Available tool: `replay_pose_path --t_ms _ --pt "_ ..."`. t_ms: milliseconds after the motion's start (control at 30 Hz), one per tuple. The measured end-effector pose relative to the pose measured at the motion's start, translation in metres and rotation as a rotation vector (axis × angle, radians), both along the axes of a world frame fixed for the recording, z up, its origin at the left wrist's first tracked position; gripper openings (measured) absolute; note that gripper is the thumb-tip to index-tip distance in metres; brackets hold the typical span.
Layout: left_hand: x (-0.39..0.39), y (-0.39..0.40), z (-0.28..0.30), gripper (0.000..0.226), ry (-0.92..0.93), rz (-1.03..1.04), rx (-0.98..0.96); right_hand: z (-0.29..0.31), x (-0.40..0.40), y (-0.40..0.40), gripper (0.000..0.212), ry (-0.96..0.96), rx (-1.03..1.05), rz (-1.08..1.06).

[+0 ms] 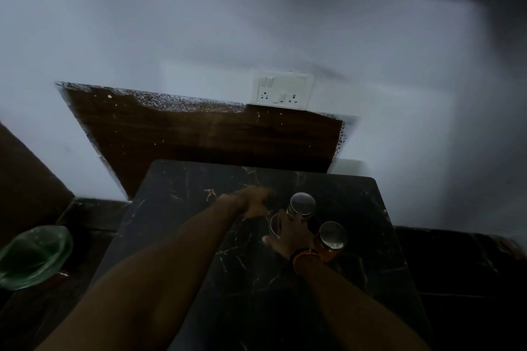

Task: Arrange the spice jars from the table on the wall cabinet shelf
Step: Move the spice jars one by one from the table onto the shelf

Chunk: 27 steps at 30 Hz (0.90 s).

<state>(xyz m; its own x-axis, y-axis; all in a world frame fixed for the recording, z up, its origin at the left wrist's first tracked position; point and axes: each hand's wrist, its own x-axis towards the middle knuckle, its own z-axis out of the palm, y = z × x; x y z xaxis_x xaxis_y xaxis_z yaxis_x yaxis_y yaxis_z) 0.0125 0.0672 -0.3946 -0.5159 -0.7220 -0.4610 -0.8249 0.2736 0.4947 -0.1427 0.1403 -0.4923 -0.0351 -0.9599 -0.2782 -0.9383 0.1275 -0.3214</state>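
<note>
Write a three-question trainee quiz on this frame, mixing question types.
1. How many metal-lidded spice jars show on the dark marble table?
2. True or false: the right hand rests on a jar.
3. What lies on the floor at far left: A) green bowl B) red bucket?

Key: 1. Three: far jar, near-right jar, jar under the hand. 2. True. 3. A.
</note>
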Motion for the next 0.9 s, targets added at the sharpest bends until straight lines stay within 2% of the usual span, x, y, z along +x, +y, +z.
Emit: replay_pose_path --t_ms 167,300,467,567,733,800,900 --pt "0.001 0.003 -0.008 0.056 -0.016 0.016 0.050 -0.008 -0.004 -0.002 0.070 0.002 -0.076 0.027" --pt "0.001 0.008 -0.016 0.055 0.029 0.020 0.054 -0.004 -0.010 0.001 0.056 -0.115 -0.138 0.047" --pt "0.001 0.020 -0.029 0.038 0.232 0.152 0.069 0.009 -0.029 -0.003 0.063 -0.285 -0.162 0.063" --pt "-0.005 0.035 -0.035 0.027 0.421 0.376 0.120 0.025 -0.042 -0.008 0.068 -0.373 -0.204 0.027" --pt "-0.011 0.054 -0.045 0.047 0.798 0.764 0.318 0.070 -0.061 -0.015 0.068 -0.675 -0.154 -0.017" --pt "-0.014 0.059 -0.046 0.052 0.914 0.906 0.496 0.085 -0.064 -0.015 0.070 -0.826 -0.157 -0.023" --pt "-0.018 0.063 -0.044 0.051 1.096 0.948 0.804 0.101 -0.068 -0.019 0.074 -0.978 -0.152 0.010"
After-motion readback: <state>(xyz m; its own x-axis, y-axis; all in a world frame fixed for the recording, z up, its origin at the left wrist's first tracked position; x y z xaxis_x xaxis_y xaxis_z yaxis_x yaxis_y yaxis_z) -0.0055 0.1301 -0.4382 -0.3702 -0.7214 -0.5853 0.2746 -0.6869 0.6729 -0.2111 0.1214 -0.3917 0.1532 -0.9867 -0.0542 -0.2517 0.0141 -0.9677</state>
